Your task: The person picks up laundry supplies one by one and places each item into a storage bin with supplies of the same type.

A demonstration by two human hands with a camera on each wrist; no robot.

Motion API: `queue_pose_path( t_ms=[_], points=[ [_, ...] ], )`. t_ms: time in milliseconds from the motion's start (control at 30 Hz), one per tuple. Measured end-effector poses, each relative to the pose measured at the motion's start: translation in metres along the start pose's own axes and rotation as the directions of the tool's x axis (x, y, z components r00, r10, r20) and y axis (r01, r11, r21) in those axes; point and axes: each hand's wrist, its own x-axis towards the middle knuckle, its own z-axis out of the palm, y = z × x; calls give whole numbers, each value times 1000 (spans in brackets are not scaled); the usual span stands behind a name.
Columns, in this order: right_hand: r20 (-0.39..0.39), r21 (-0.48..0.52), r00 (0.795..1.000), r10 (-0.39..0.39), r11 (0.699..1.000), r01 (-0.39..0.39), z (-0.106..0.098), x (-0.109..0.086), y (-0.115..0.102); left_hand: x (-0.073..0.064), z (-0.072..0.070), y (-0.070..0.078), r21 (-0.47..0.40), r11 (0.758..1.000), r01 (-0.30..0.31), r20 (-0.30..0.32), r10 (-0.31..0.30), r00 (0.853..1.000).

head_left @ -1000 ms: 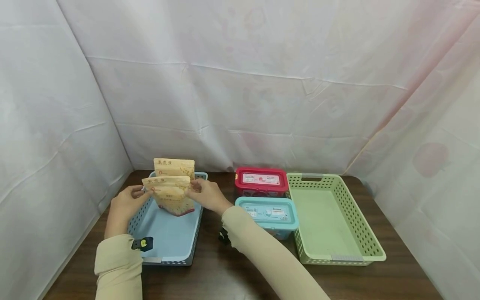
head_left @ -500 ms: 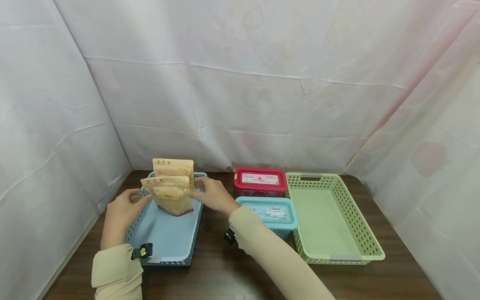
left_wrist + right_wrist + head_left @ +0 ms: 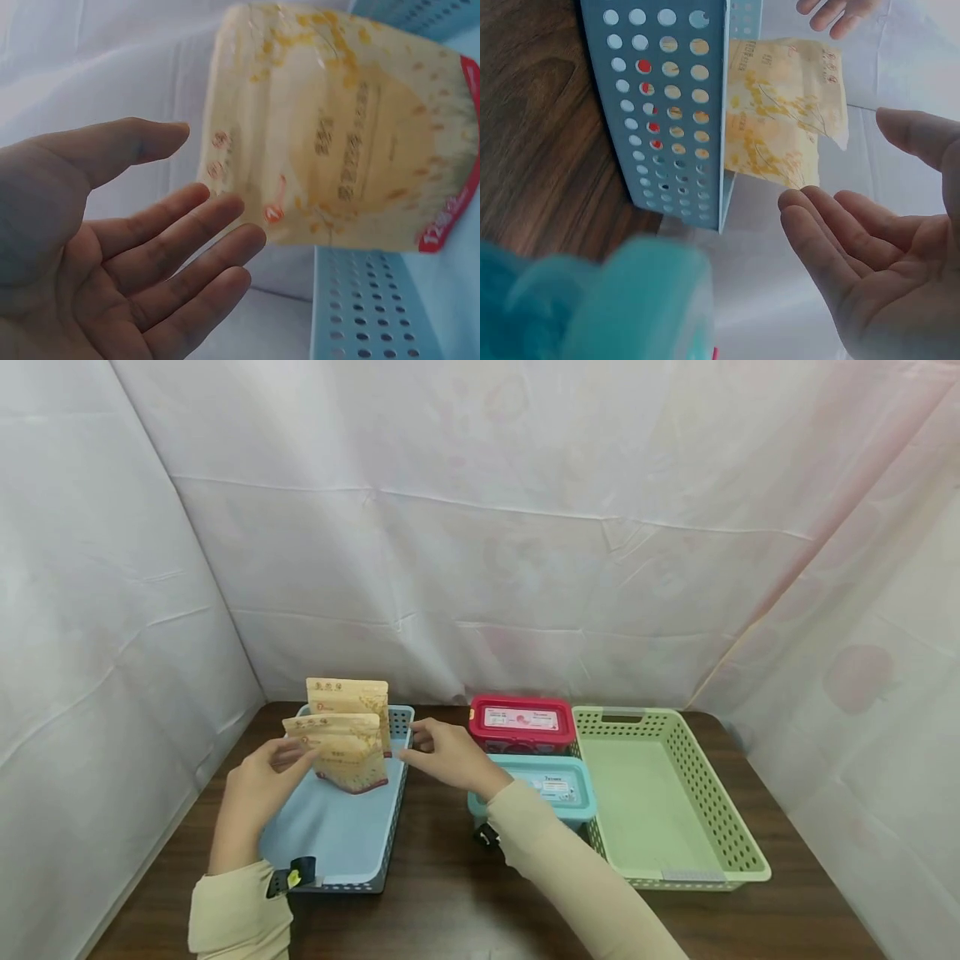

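Note:
Two cream-yellow stand-up pouches stand upright in the blue basket (image 3: 330, 839), one behind the other. The front pouch (image 3: 348, 758) has a red bottom edge and leans back slightly; the rear pouch (image 3: 341, 695) rises behind it. My left hand (image 3: 262, 781) is at the front pouch's left side, overlapping its edge in the head view. The left wrist view shows this hand (image 3: 150, 255) with fingers spread and nothing gripped. To the right of both pouches, over the basket's right rim, is my right hand (image 3: 456, 762). Its fingers (image 3: 832, 232) are relaxed and hold nothing.
A red lidded box (image 3: 521, 724) and a light-blue lidded box (image 3: 558, 785) stand right of the blue basket, the blue one partly behind my right forearm. Beyond them lies a green basket (image 3: 678, 868). White curtains (image 3: 480, 568) enclose the brown table (image 3: 435, 893).
My right hand has come off the front pouch and moved right. The left hand has loosened its fingers from the pouch's edge. Both pouches keep standing in place.

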Motion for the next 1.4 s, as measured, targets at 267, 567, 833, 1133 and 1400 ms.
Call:
queue_pose_path(
  t_ms=[267, 567, 833, 1133, 1400],
  points=[
    [1, -21, 1000, -4, 1000, 4, -8, -6, 2, -4, 4, 14, -10, 997, -79, 3, 79, 997],
    [23, -89, 1000, 12, 996, -10, -31, -21, 7, -7, 23, 34, -29, 991, -127, 76, 129, 989],
    [18, -115, 999, 47, 992, -45, -55, -40, 25, -11, 48, 55, -138, 968, -212, 102, 226, 969],
    [-17, -121, 999, 45, 992, -47, -75, -66, 46, -21, 73, 70, -212, 947, -243, 120, 272, 955],
    [-47, -139, 996, 77, 987, -83, -86, -86, 61, -26, 90, 87, -239, 932, -273, 131, 309, 942]
  ],
)
